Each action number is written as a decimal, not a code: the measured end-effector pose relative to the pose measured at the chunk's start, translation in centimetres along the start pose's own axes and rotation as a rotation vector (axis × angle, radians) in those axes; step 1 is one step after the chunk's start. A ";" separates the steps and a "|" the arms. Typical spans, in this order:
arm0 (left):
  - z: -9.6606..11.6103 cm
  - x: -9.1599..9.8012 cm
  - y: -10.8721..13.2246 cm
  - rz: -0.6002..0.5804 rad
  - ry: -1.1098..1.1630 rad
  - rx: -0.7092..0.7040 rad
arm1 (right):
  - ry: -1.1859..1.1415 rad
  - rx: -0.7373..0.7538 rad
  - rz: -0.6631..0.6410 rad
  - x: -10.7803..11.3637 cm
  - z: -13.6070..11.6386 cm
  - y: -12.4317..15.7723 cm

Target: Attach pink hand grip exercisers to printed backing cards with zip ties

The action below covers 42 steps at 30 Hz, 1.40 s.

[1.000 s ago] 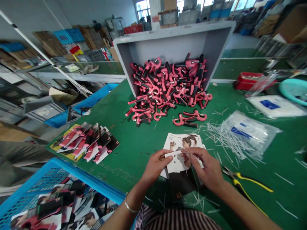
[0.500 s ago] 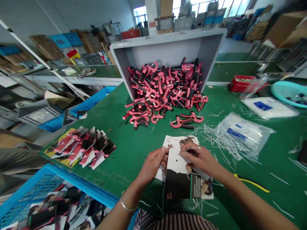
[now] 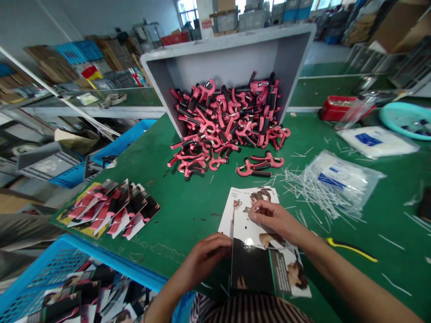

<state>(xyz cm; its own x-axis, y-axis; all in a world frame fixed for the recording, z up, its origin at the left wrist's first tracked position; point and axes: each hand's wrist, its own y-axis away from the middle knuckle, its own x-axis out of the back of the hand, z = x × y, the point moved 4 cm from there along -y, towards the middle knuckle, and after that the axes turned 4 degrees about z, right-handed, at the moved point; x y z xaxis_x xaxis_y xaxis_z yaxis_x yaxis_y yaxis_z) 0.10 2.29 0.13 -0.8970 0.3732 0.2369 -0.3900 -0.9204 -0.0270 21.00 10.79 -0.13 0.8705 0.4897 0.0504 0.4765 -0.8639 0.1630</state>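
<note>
From my remote head view, the work in hand appears to centre on a long printed paper card, white above and black below (image 3: 251, 264), lying at lower centre on the green-topped desk (image 3: 191, 211). Its long axis runs from the upper end, near frame centre, down toward the wearer, tilting slightly right. The right hand (image 3: 274, 220) rests narrowly pinched on the white panel; whether it holds anything small, I cannot tell. The left hand (image 3: 202, 260) lies curled beside the card's left edge, its grip unclear. In my judgement, the next move calls for clear access to that panel. A heap of pink-and-black hand grippers (image 3: 222, 121) fills the grey tray (image 3: 218, 58) at upper centre.
</note>
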 end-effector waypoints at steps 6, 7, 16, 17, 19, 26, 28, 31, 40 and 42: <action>1.4 -0.2 1.2 -0.052 -0.004 -0.115 | -0.072 -0.078 -0.001 -0.9 0.8 -0.4; 1.6 -0.3 1.2 -0.037 -0.036 -0.135 | -0.061 -0.076 0.002 -1.0 0.9 -0.3; -1.1 -1.8 -1.3 0.253 -0.134 -0.021 | -0.031 -0.003 0.011 -2.0 1.1 0.2; -1.4 -2.1 -1.6 0.256 -0.114 -0.005 | -0.013 0.018 0.002 -2.2 0.9 0.3; -1.6 -2.4 -1.9 0.268 -0.077 0.008 | 0.041 0.066 -0.017 -2.4 0.5 0.7; -1.3 -2.2 -1.3 0.249 -0.145 0.038 | 0.259 0.222 -0.046 -2.5 -0.3 1.7; -1.7 -1.9 -1.2 0.317 -0.164 0.095 | 0.287 0.263 -0.093 -2.8 -0.2 1.8; -2.3 -1.8 -1.3 0.344 -0.147 0.135 | 0.307 0.277 -0.120 -3.1 0.1 1.9; -2.9 -2.4 -0.9 0.239 -0.001 0.130 | 0.275 0.225 -0.090 -3.0 0.4 2.0; -3.1 -2.3 -0.7 0.283 0.031 0.140 | 0.299 0.235 -0.094 -3.1 0.3 2.1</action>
<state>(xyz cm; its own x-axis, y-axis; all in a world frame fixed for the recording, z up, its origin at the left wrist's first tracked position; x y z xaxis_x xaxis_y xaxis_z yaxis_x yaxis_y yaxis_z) 1.83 2.42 -3.42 -0.9726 0.1013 0.2091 -0.0935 -0.9945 0.0468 19.37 7.47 -0.28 0.7638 0.5506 0.3367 0.5980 -0.8000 -0.0483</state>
